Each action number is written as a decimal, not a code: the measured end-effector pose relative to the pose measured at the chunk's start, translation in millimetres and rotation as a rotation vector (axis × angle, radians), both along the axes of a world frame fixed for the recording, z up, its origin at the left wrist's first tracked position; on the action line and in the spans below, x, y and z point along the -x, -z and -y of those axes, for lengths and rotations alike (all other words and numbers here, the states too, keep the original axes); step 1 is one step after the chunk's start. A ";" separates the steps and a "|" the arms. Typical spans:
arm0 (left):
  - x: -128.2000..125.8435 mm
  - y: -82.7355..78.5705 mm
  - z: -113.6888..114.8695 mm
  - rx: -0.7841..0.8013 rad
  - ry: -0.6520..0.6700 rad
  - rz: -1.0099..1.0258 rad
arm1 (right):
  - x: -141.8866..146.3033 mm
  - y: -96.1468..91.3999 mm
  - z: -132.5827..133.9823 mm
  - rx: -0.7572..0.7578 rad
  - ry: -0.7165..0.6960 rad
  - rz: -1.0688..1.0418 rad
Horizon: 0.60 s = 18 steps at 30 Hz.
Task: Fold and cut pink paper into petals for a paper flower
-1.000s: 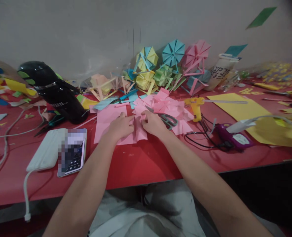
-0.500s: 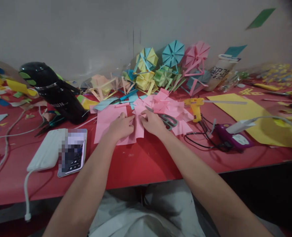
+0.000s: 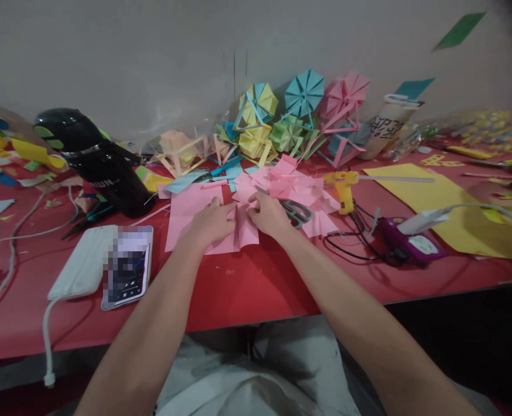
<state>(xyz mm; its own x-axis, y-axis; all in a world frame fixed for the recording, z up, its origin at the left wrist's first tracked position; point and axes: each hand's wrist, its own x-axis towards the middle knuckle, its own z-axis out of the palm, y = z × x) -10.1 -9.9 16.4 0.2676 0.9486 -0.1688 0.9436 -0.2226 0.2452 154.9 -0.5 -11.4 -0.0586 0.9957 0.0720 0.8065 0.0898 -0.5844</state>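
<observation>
Head view of a red worktable (image 3: pixel 247 289). At centre frame the left hand (image 3: pixel 210 222) and the right hand (image 3: pixel 270 215) meet over a folded piece of pink paper (image 3: pixel 245 231) that lies on a flat pink sheet (image 3: pixel 186 211). The left hand lies palm down, fingers curled, pressing on the folded paper and sheet; the right hand's thumb and fingertips pinch a pleat of the folded paper at its upper edge. Both forearms run in from the lower edge of the frame.

Just right of the right hand, touching its far side, lie grey-handled scissors (image 3: pixel 297 212) on a heap of pink folded pieces (image 3: pixel 290 184). Further right stand a yellow glue gun (image 3: pixel 343 186), its black cable, and a purple device (image 3: pixel 407 245) with a white plug. A large yellow sheet (image 3: pixel 451 202) fills the right of the table.

Along the wall at upper centre stand finished paper pinwheels in yellow, blue (image 3: pixel 303 92) and pink, with a labelled bottle (image 3: pixel 386 128) beside them to the right. At left lie a black helmet-like object (image 3: pixel 93 159), and nearer the table's front edge a white power bank (image 3: pixel 80 268) with a smartphone (image 3: pixel 128 271) resting partly on it; a white cable trails off the table edge at lower left.
</observation>
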 end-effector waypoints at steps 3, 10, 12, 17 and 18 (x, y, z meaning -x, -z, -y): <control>0.3 1.0 -0.5 -0.004 -0.006 0.000 | 0.0 0.3 -0.2 -0.004 0.000 -0.002; -0.6 1.2 -1.9 0.005 -0.019 -0.040 | 0.7 3.2 -1.5 -0.002 -0.004 0.003; -1.2 0.6 -1.8 0.009 -0.024 -0.044 | 0.8 3.7 -1.1 -0.006 -0.002 0.003; -0.4 2.9 -2.0 0.002 -0.016 -0.058 | 0.1 6.1 -0.5 -0.048 0.000 -0.037; 0.1 3.9 -2.3 -0.003 -0.012 -0.054 | -0.4 6.5 -0.5 -0.065 -0.001 -0.055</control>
